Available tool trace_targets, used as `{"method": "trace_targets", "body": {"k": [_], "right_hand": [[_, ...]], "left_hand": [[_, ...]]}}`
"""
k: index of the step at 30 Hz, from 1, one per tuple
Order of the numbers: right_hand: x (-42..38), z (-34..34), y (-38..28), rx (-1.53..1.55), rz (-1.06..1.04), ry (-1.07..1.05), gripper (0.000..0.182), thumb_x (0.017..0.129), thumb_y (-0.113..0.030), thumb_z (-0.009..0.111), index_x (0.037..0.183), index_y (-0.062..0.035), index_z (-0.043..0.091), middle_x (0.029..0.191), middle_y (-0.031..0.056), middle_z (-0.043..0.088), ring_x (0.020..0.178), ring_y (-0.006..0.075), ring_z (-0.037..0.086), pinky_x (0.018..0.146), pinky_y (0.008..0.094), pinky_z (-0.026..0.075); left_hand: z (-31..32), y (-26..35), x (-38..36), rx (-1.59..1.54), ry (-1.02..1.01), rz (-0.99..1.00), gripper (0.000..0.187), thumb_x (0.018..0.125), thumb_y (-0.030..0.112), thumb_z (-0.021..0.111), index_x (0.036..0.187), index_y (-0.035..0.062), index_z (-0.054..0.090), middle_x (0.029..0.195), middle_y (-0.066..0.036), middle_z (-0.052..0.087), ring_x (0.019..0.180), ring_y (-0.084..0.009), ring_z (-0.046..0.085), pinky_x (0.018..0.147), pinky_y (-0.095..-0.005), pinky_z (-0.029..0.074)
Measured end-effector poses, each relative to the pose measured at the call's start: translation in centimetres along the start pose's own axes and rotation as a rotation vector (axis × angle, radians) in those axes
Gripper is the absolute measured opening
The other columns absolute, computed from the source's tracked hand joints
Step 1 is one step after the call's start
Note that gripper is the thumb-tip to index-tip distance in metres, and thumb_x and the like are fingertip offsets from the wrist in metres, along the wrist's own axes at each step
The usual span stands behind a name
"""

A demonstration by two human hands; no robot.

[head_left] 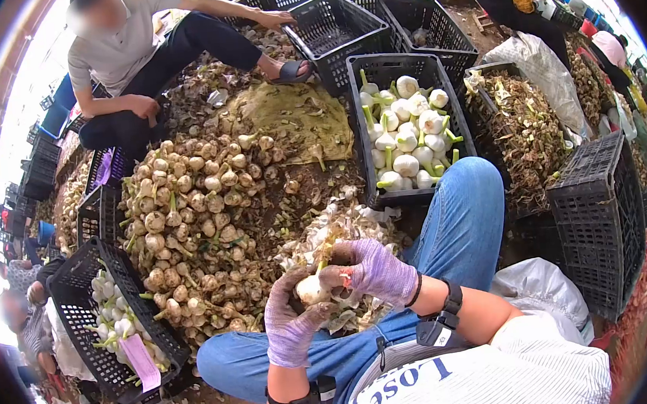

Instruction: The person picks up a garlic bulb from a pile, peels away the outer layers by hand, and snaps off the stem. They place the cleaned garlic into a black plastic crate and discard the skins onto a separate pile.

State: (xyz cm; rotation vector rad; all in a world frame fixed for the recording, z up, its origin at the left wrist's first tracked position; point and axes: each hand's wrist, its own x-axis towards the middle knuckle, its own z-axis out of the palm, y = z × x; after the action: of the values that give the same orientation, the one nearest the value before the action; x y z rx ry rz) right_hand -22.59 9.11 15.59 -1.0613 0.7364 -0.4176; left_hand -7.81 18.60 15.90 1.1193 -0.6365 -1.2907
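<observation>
In the head view, my left hand [293, 320], in a dirty purple glove, wraps round a garlic bulb [312, 290] in front of my lap. My right hand [371, 271], gloved alike, closes on the bulb from the other side. Its fingers are at the stem and the loose brown skin [329, 239]. Something small and reddish shows at the right fingers; I cannot make out what it is. Below the hands lies a heap of peeled garlic skins [352, 226]. A large pile of unpeeled garlic [188, 220] spreads to the left.
A black crate [452, 78] of cleaned white bulbs stands ahead. Another crate [133, 270] with bulbs and a pink slip is at left. Dry husks [523, 133] fill a crate at right, near a tipped crate [594, 215]. A person [137, 57] sits opposite.
</observation>
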Motion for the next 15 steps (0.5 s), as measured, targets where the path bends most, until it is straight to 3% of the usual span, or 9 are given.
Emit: {"method": "trace_targets", "body": {"k": [2,4,9,11,13,14,15], "right_hand": [[0.0,0.1,0.1,0.017,-0.021,-0.022,0.028,0.082,-0.025,0.063,0.096,-0.0014,0.061,0.078,0.0033,0.060,0.068,0.0049,0.053,0.058,0.0215,0.046],[0.2,-0.3,0.8,0.067,-0.040,-0.067,0.028,0.082,-0.025,0.063,0.098,-0.0015,0.061,0.079,0.0029,0.060,0.070,0.0050,0.053,0.059,0.0216,0.046],[0.2,-0.7,1.2,0.067,-0.126,-0.139,0.031,0.081,-0.024,0.064,0.102,-0.0017,0.059,0.083,0.0018,0.060,0.074,0.0053,0.054,0.063,0.0212,0.046],[0.0,-0.3,1.2,0.235,-0.079,-0.133,0.031,0.081,-0.024,0.064,0.102,-0.0015,0.058,0.086,0.0016,0.060,0.076,0.0054,0.054,0.064,0.0212,0.046],[0.5,-0.9,2.0,0.171,-0.042,-0.180,0.031,0.081,-0.025,0.064,0.101,-0.0013,0.058,0.090,0.0015,0.060,0.078,0.0073,0.054,0.066,0.0233,0.045],[0.5,-0.8,2.4,0.113,-0.179,-0.174,0.030,0.081,-0.023,0.063,0.100,-0.0007,0.058,0.089,0.0039,0.060,0.079,0.0100,0.055,0.068,0.0247,0.045],[0.6,-0.9,2.8,0.055,-0.315,-0.167,0.029,0.081,-0.022,0.062,0.099,0.0000,0.058,0.088,0.0063,0.061,0.080,0.0127,0.056,0.069,0.0260,0.045]], "left_hand": [[-0.2,-0.1,0.0,0.027,-0.005,0.022,0.069,0.060,0.018,0.082,0.115,-0.0021,0.046,0.107,-0.012,0.055,0.095,-0.0206,0.057,0.081,-0.0328,0.051],[-0.5,0.0,0.1,0.000,0.012,-0.046,0.070,0.058,0.023,0.083,0.113,-0.0008,0.047,0.101,-0.008,0.056,0.090,-0.0168,0.058,0.074,-0.0268,0.051],[-0.2,-0.3,-0.1,-0.015,0.037,-0.033,0.071,0.058,0.024,0.083,0.115,-0.0011,0.047,0.100,-0.007,0.056,0.088,-0.0163,0.058,0.073,-0.0266,0.051],[0.2,-0.4,0.0,0.008,0.042,-0.036,0.072,0.058,0.024,0.083,0.115,-0.0010,0.047,0.099,-0.006,0.056,0.086,-0.0161,0.058,0.073,-0.0269,0.051],[0.5,-0.9,0.2,0.079,0.103,0.079,0.067,0.067,0.044,0.073,0.113,0.0015,0.049,0.092,-0.006,0.058,0.076,-0.0170,0.059,0.063,-0.0268,0.051],[-0.2,-1.2,0.4,0.081,0.106,0.077,0.067,0.067,0.044,0.073,0.113,0.0015,0.049,0.092,-0.006,0.058,0.076,-0.0170,0.059,0.063,-0.0268,0.051],[-1.4,-1.7,0.7,-0.187,0.100,-0.205,0.068,0.070,0.056,0.062,0.111,0.0027,0.050,0.087,-0.006,0.058,0.070,-0.0175,0.058,0.057,-0.0266,0.049]]}}
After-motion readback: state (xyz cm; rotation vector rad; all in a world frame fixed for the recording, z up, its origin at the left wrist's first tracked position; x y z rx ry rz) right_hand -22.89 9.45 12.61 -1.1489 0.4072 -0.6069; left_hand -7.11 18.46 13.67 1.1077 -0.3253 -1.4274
